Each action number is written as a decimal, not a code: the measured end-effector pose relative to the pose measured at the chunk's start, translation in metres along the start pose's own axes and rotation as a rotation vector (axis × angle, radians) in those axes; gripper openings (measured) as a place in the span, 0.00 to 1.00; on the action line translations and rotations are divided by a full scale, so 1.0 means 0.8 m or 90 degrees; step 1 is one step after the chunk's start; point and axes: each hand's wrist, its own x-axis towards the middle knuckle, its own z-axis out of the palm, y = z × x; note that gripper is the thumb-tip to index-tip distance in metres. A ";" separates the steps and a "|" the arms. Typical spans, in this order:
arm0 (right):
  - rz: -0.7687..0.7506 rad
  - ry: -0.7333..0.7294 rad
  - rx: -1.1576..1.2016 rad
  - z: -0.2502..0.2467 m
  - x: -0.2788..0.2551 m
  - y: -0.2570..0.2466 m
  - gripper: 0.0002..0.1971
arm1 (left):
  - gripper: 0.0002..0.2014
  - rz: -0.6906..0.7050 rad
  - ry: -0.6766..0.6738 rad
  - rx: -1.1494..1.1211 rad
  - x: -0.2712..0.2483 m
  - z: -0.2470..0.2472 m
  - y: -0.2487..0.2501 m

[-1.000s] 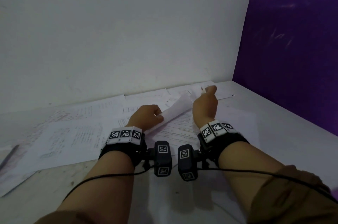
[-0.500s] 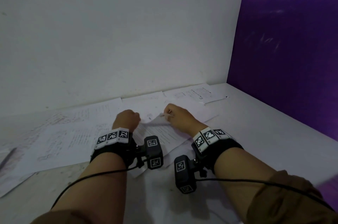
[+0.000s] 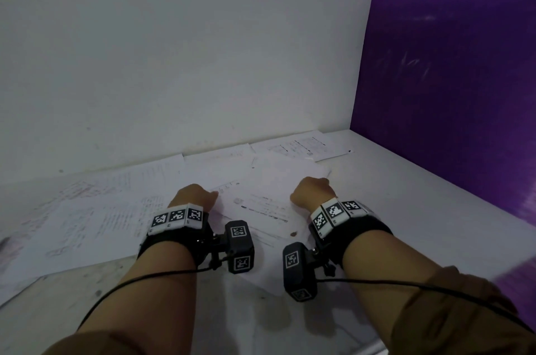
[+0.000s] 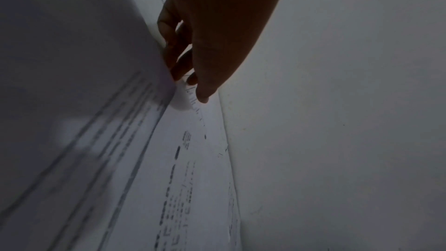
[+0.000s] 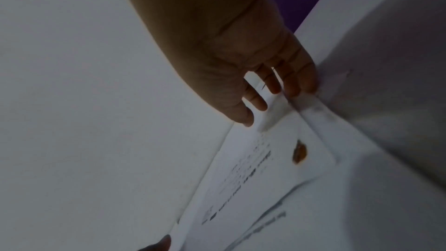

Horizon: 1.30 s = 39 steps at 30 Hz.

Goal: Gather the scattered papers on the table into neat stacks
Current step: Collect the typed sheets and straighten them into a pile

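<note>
A small pile of printed papers [image 3: 261,204] lies flat on the white table [image 3: 420,209], in front of me at the middle. My left hand [image 3: 200,195] is at the pile's left edge. In the left wrist view the left hand [image 4: 188,81] pinches that edge between thumb and curled fingers, above the printed sheet [image 4: 188,178]. My right hand [image 3: 313,189] is at the pile's right edge. In the right wrist view the right hand [image 5: 265,102] has its fingertips [image 5: 292,89] at the paper's edge and its thumb over the top sheet [image 5: 253,169].
More loose sheets [image 3: 87,224] spread over the table's left side, and one sheet [image 3: 304,147] lies at the back by the white wall [image 3: 174,50]. A purple panel [image 3: 449,93] closes the right side. A brown spot [image 3: 293,234] marks the top sheet.
One second ago both hands held a sheet raised, with the right hand high. The sheet now lies flat on the pile. The hands have moved apart to its left and right edges.
</note>
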 end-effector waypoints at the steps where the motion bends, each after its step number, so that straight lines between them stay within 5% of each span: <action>1: 0.018 -0.002 0.016 -0.001 0.002 0.001 0.23 | 0.27 0.013 -0.012 0.013 0.000 -0.002 0.000; 7: 0.024 0.037 0.107 -0.002 0.010 -0.005 0.19 | 0.27 0.019 0.086 0.017 0.004 0.007 0.003; 12: 0.138 0.032 0.081 0.002 0.010 0.008 0.28 | 0.40 0.074 -0.012 0.047 0.013 0.014 0.008; 18: -0.022 0.056 0.206 -0.003 0.014 0.007 0.16 | 0.37 0.049 -0.024 0.083 0.016 0.013 0.010; 20: 0.014 0.083 0.199 -0.007 0.012 0.011 0.11 | 0.35 0.032 0.023 0.114 0.013 0.011 0.014; 22: 0.093 0.093 0.173 -0.006 0.010 0.018 0.17 | 0.31 0.058 0.057 0.104 0.010 0.014 0.018; 24: 0.131 0.076 0.148 -0.006 0.008 0.021 0.21 | 0.31 0.091 0.034 0.068 0.008 0.022 0.020; 31: 0.011 -0.038 0.217 -0.003 0.013 0.024 0.26 | 0.33 0.090 -0.061 -0.010 0.009 0.019 0.029; 36: -0.017 -0.047 0.212 -0.003 0.013 0.030 0.30 | 0.19 0.073 -0.121 -0.189 0.002 0.011 0.031; 39: -0.044 -0.049 0.194 -0.005 0.009 0.029 0.31 | 0.28 0.092 -0.182 -0.277 -0.002 0.009 0.034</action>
